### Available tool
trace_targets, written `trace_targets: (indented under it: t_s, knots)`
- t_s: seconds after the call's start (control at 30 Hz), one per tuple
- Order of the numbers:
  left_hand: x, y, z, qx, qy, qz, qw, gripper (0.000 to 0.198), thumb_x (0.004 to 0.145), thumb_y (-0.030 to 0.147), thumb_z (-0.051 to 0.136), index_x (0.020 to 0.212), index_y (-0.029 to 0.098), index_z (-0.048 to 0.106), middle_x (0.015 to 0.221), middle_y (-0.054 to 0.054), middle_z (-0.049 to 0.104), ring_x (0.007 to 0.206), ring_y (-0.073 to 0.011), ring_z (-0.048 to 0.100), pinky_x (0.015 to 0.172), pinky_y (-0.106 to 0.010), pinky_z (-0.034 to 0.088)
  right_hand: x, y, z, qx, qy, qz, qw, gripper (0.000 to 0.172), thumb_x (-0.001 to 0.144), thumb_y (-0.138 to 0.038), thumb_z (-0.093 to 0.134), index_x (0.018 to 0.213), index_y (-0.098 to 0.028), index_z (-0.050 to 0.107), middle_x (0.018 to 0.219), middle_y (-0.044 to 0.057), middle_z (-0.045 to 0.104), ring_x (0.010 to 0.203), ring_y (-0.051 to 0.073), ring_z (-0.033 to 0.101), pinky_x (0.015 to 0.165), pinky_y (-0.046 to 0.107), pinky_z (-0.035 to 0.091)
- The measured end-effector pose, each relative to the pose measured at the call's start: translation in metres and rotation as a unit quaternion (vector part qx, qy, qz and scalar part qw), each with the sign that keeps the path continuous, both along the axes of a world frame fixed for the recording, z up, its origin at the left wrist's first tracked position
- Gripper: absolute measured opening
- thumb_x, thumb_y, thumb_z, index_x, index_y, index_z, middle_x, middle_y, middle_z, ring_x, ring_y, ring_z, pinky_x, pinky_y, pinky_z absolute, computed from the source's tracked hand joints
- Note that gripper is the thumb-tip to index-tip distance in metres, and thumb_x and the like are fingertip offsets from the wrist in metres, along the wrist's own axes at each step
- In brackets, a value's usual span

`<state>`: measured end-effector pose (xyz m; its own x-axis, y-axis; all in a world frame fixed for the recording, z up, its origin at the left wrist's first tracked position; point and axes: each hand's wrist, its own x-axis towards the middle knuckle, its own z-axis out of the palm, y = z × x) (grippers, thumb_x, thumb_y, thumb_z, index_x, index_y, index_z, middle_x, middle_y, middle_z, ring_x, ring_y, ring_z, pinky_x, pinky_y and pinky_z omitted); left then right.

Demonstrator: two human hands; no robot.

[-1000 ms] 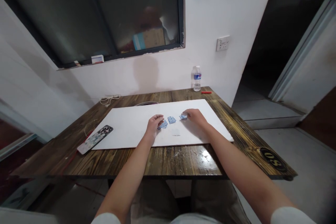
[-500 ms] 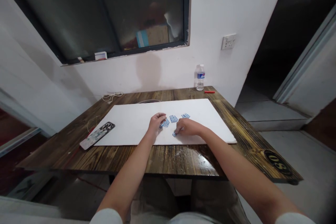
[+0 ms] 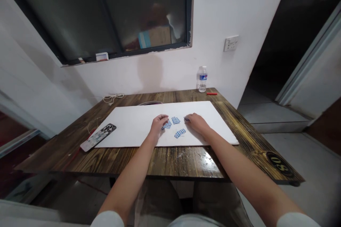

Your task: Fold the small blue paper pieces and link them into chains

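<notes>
A white board (image 3: 133,120) carries several clusters of small, flat blue-and-white striped pieces, too small to name exactly. My left hand (image 3: 159,125) rests at the left cluster (image 3: 167,124), thumb and fingers curled together over its edge; what they pinch is hidden. Just right of it lies the middle cluster (image 3: 176,120), untouched by either hand. Nearer to me sits a separate cluster (image 3: 180,133), lying in the open. My right hand (image 3: 197,123) is closed at the right side, its fingertips on a small blue-and-white piece (image 3: 186,118), and covers what lies beneath.
The board lies on a dark wooden table (image 3: 117,163). A phone (image 3: 98,137) overlaps its left edge. At the back stand a water bottle (image 3: 203,79) and a red pen-like stick (image 3: 212,94). A white cable (image 3: 113,98) lies at the back left.
My right hand has moved away from me and slightly right, from the near cluster to the right-hand pieces. The near cluster is now uncovered. My left hand has stayed in place.
</notes>
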<state>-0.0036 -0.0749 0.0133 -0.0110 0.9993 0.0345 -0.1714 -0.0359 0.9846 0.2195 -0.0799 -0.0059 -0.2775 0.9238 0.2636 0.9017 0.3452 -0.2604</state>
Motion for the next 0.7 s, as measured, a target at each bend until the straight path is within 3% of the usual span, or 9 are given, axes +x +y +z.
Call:
trace_targets:
  t_s: [0.23,0.43,0.57,0.7]
  knots:
    - [0.000,0.000,-0.003,0.002,0.013,0.000,1.000,0.027,0.051,0.029,0.081,0.073,0.017,0.070,0.065,-0.001,0.065,0.060,-0.0111,0.058,0.061,-0.023,0.043,-0.005,0.000,0.003,-0.002,-0.057,-0.016,0.998,0.027,0.092,-0.016,0.046,0.103,-0.012,0.070,0.100,0.014,0.069,0.099,0.025,0.059,0.080,0.030,0.041]
    - [0.000,0.001,-0.004,-0.003,0.018,-0.002,1.000,0.027,0.052,0.028,0.080,0.074,0.017,0.070,0.067,-0.002,0.066,0.062,-0.0109,0.058,0.062,-0.023,0.043,0.001,0.004,0.000,0.007,-0.029,-0.035,0.999,0.035,0.088,-0.007,0.044,0.113,-0.012,0.068,0.108,0.014,0.069,0.099,0.023,0.062,0.085,0.029,0.042]
    - [-0.001,-0.001,-0.001,-0.006,0.023,0.001,1.000,0.026,0.053,0.028,0.079,0.074,0.017,0.070,0.069,-0.002,0.067,0.064,-0.0111,0.059,0.063,-0.022,0.044,0.004,0.005,0.005,0.007,0.115,-0.027,0.993,0.028,0.085,-0.009,0.051,0.103,-0.015,0.073,0.106,0.009,0.072,0.098,0.020,0.064,0.086,0.026,0.043]
    - [0.000,-0.002,0.001,0.003,0.024,0.002,1.000,0.025,0.053,0.028,0.079,0.073,0.018,0.070,0.068,-0.001,0.066,0.063,-0.0112,0.059,0.062,-0.023,0.044,-0.001,0.002,0.013,-0.095,0.281,0.073,0.952,0.021,0.081,-0.023,0.065,0.098,-0.016,0.075,0.089,0.005,0.075,0.082,0.018,0.066,0.074,0.025,0.047]
